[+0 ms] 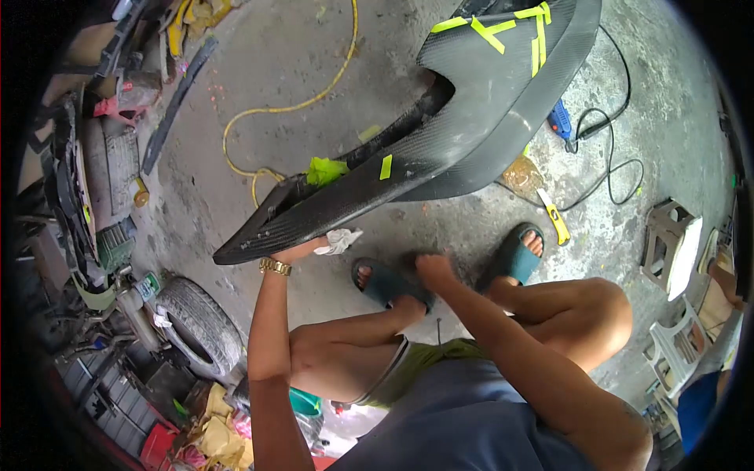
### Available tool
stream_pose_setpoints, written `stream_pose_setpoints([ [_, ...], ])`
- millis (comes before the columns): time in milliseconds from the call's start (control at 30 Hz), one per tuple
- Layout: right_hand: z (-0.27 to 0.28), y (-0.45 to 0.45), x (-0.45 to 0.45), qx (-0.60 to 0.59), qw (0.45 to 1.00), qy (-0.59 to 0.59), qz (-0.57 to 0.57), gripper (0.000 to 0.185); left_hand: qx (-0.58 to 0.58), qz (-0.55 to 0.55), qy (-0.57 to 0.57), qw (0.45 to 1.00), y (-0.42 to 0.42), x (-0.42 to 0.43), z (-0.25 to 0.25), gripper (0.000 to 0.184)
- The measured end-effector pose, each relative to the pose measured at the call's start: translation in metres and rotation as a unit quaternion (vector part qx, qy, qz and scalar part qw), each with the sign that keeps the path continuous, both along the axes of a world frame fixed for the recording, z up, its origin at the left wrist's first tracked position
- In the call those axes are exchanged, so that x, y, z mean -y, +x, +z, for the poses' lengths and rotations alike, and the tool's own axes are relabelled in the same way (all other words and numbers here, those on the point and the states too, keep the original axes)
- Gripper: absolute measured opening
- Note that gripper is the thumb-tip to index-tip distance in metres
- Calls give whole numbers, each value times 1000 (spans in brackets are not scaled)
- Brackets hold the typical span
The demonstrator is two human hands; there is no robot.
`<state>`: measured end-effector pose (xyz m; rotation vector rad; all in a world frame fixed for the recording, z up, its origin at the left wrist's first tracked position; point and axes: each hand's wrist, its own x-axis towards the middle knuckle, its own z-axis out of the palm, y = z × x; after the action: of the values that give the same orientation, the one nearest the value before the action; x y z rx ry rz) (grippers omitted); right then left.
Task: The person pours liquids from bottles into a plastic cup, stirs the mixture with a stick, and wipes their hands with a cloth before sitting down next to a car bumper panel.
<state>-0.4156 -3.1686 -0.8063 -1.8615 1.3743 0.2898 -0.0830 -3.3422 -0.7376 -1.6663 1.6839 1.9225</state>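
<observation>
A large black carbon-fibre-patterned body panel (471,118) stretches from the upper right to a pointed end near my left hand (301,250). That hand, below a gold wristwatch, is partly hidden behind the panel's lower edge. A crumpled white rag (339,241) pokes out at its fingers, which look closed on it. My right hand (434,271) is a fist below the panel, between my feet. A dark patch shows beside its knuckles, and what it holds, if anything, is hidden. Yellow-green tape (386,166) sticks to the panel, with a bunched piece (326,170) at its inner edge.
A yellow utility knife (558,225) and a blue corded tool (560,122) lie right of the panel. A yellow hose (294,107) curves across the concrete floor. A tyre (200,326) and piled parts stand left; plastic stools (673,245) and another person's leg are at right.
</observation>
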Motion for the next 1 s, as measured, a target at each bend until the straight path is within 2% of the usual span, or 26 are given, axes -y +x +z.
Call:
stream_pose_setpoints([
  [100,-24,11,-5,-4,995,1,97,7,-31,62,-60,996,38,40,-24,30],
  [233,-9,6,-19,33,997,-55,30,4,-33,129,-123,983,49,62,-40,34],
  [300,-9,5,-21,21,999,-28,-9,9,-42,155,-144,976,42,67,-54,36],
  [433,-7,-5,-18,3,999,-33,41,8,-55,179,-171,967,21,69,-84,40],
  [500,-8,-4,-21,-4,998,7,69,10,-71,193,-176,963,9,64,-94,41],
  [567,-32,8,-39,-12,999,2,53,11,-154,260,-152,941,-6,59,-100,43],
  [633,-37,7,-42,-34,999,-12,19,12,-306,356,-99,877,-31,56,-103,45],
  [667,-28,5,-39,-5,999,-23,44,13,-68,162,-183,967,-25,56,-127,53],
  [700,-22,1,-33,19,997,-37,66,13,189,-81,-178,962,-101,60,-13,50],
  [733,-11,-2,-26,32,997,-16,63,13,80,-87,-90,989,-89,53,-35,38],
  [767,-4,-2,-21,47,997,6,62,14,-2,41,99,994,-93,42,-43,32],
  [800,-9,5,-22,38,997,44,52,16,-82,-33,143,986,-120,45,-4,21],
  [867,7,12,-17,32,995,87,36,19,-120,-59,167,977,-155,35,32,11],
  [900,43,8,-7,35,992,112,54,24,-140,-39,181,973,-170,31,45,11],
  [967,60,1,-1,30,988,131,71,29,-167,-21,189,967,-199,26,46,12],
  [1000,57,6,-9,40,990,132,22,34,-176,3,184,967,-211,24,40,13],
])
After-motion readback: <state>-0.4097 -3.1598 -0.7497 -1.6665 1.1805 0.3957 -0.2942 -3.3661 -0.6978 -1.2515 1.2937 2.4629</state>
